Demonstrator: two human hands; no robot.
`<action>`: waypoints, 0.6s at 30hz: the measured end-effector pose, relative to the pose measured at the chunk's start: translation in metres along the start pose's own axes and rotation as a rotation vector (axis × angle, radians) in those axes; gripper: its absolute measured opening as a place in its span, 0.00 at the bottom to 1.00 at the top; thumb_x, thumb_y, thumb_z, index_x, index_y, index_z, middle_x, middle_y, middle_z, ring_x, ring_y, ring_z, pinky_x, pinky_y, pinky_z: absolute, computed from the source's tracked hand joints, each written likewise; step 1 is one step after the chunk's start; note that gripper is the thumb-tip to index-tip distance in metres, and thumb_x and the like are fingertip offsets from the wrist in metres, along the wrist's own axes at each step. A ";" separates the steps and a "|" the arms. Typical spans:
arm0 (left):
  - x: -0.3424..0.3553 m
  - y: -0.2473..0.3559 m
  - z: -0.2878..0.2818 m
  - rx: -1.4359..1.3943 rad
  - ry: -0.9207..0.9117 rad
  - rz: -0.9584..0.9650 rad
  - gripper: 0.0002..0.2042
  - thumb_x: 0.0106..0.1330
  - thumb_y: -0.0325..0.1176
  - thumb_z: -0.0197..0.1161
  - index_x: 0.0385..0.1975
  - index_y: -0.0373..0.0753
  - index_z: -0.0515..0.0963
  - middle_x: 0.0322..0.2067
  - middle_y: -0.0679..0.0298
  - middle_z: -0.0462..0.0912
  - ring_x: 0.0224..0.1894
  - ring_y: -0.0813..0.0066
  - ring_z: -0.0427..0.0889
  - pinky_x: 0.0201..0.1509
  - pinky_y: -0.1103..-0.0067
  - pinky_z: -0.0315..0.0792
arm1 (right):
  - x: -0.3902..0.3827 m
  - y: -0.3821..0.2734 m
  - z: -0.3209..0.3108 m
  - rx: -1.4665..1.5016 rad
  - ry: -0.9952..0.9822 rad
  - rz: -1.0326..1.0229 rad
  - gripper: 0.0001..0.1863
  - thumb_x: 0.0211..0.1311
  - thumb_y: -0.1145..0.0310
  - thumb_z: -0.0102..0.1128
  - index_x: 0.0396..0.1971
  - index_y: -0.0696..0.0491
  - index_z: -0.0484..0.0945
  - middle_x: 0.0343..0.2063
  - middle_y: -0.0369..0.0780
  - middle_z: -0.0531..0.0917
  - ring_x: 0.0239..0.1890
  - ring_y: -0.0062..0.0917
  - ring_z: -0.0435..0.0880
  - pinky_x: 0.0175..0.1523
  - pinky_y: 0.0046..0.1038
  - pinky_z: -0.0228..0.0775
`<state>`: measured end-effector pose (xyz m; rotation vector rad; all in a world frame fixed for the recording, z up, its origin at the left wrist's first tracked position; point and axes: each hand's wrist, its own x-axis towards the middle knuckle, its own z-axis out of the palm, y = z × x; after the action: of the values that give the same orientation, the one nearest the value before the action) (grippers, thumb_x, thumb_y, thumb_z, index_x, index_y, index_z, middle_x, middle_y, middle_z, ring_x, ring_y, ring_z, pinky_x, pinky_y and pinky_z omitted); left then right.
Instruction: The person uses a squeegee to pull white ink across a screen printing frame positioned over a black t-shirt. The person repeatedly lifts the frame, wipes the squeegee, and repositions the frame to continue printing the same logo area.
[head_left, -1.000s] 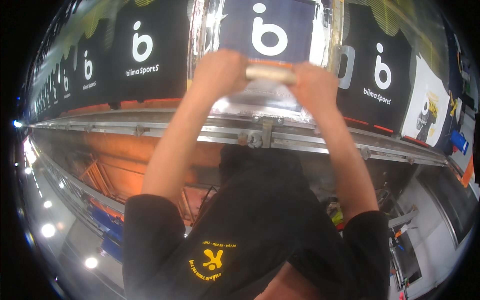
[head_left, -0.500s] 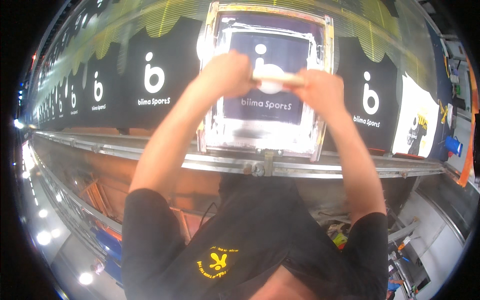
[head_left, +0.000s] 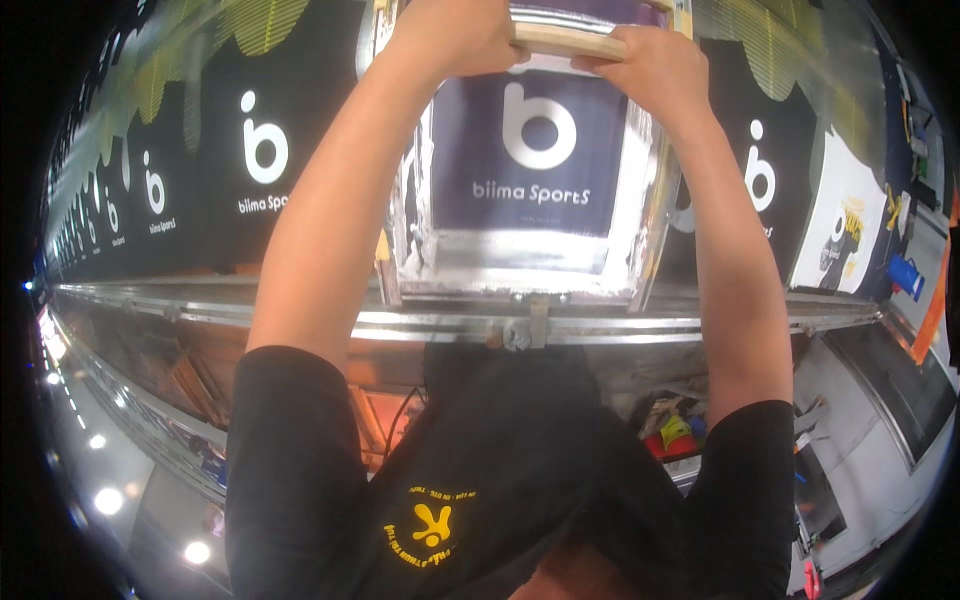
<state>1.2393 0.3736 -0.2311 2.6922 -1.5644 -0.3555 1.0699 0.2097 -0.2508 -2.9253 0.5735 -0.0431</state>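
My left hand (head_left: 450,35) and my right hand (head_left: 655,70) both grip a wooden squeegee handle (head_left: 565,40) at the top of the view, arms stretched forward. The squeegee sits at the far end of a silver-framed printing screen (head_left: 520,285). Its dark blue mesh (head_left: 590,190) shows a white logo just below my hands. The squeegee blade is hidden behind my hands. The screen lies on a long table over a row of black garments (head_left: 260,150) printed with the same white logo.
A metal rail (head_left: 300,320) runs along the table's near edge, with a clamp (head_left: 525,330) under the screen. To the right lie a white printed shirt (head_left: 840,230), a blue object (head_left: 905,275) and an orange strip (head_left: 935,310). Clutter sits under the table.
Both hands have pushed the squeegee away from me across the mesh, from below the logo to the screen's far end. The view has tilted too.
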 end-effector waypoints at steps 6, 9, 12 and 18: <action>-0.117 0.038 0.042 -0.074 -0.164 -0.033 0.13 0.57 0.45 0.74 0.30 0.40 0.89 0.26 0.53 0.89 0.33 0.52 0.90 0.39 0.61 0.83 | -0.118 -0.027 0.022 0.018 -0.051 -0.056 0.22 0.54 0.39 0.76 0.31 0.44 0.89 0.27 0.37 0.87 0.31 0.37 0.90 0.34 0.40 0.80; -0.181 0.061 0.062 -0.128 -0.148 -0.026 0.08 0.54 0.36 0.71 0.27 0.39 0.88 0.24 0.53 0.87 0.31 0.52 0.89 0.37 0.61 0.83 | -0.187 -0.045 0.033 0.123 0.091 -0.119 0.17 0.45 0.53 0.82 0.28 0.46 0.85 0.25 0.36 0.84 0.29 0.34 0.88 0.33 0.37 0.79; -0.212 0.070 0.073 -0.185 -0.038 -0.006 0.06 0.50 0.32 0.68 0.22 0.37 0.85 0.24 0.51 0.86 0.31 0.48 0.88 0.37 0.60 0.81 | -0.219 -0.054 0.030 0.163 0.132 -0.140 0.17 0.40 0.59 0.83 0.26 0.47 0.82 0.24 0.35 0.82 0.29 0.33 0.86 0.33 0.36 0.78; -0.184 0.059 0.021 -0.195 -0.391 0.062 0.15 0.61 0.47 0.75 0.28 0.39 0.89 0.24 0.51 0.87 0.32 0.47 0.88 0.40 0.59 0.81 | -0.191 -0.047 0.002 0.211 -0.099 -0.106 0.17 0.50 0.50 0.80 0.26 0.48 0.87 0.24 0.37 0.86 0.29 0.35 0.87 0.34 0.38 0.77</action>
<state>1.0964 0.5042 -0.2093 2.5256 -1.5874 -1.0272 0.9108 0.3252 -0.2444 -2.7316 0.3738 0.0272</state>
